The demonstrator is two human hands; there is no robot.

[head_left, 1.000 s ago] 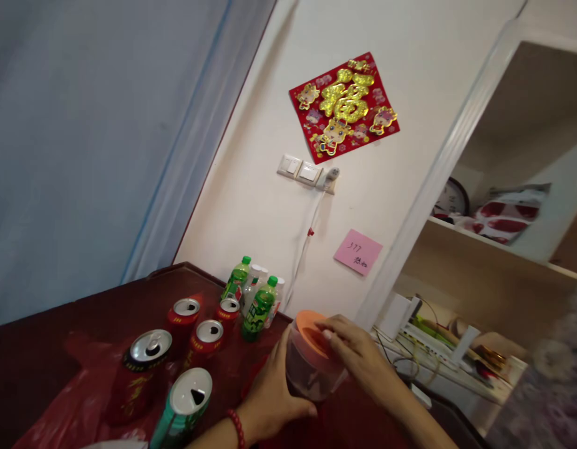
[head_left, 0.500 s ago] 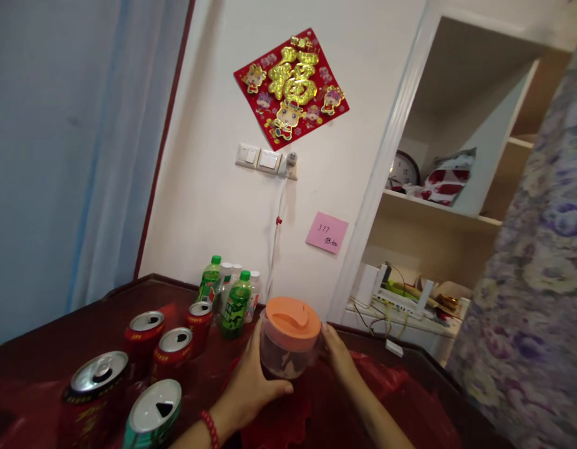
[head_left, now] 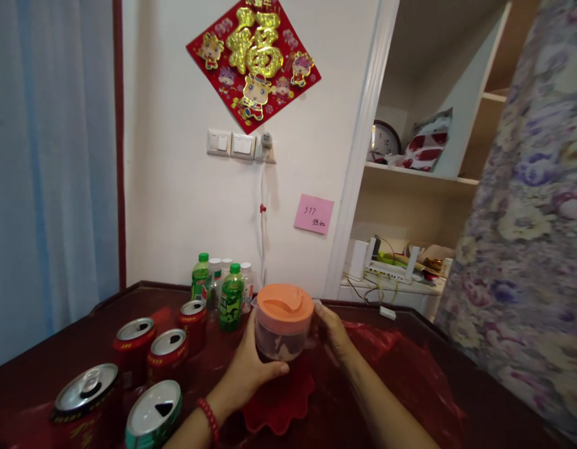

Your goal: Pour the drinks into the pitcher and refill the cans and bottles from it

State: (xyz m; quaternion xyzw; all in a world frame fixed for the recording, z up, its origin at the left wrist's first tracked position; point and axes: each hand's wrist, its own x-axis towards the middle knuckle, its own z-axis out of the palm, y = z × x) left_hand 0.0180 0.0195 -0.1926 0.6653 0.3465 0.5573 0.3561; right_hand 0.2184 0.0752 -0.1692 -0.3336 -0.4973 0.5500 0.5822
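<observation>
A clear plastic jug with an orange lid (head_left: 282, 321) stands on a red scalloped mat (head_left: 281, 399) on the dark table (head_left: 45, 374). My left hand (head_left: 248, 368) wraps around the jug's left side and base; a red bead bracelet sits on that wrist. My right hand (head_left: 332, 333) grips the jug's right side, where the handle seems to be. Dark contents show through the jug's wall.
Several opened red drink cans (head_left: 169, 352) and a green can (head_left: 153, 415) stand at the left front. Small green and white bottles (head_left: 231, 304) line the wall. A shelf unit (head_left: 410, 181) and a flowered curtain (head_left: 526, 237) are at the right. Red plastic sheeting (head_left: 400, 368) covers part of the table.
My right hand came off the orange lid and moved down to the jug's right side. The view swung so the wall stands more upright; the left hand stayed on the jug.
</observation>
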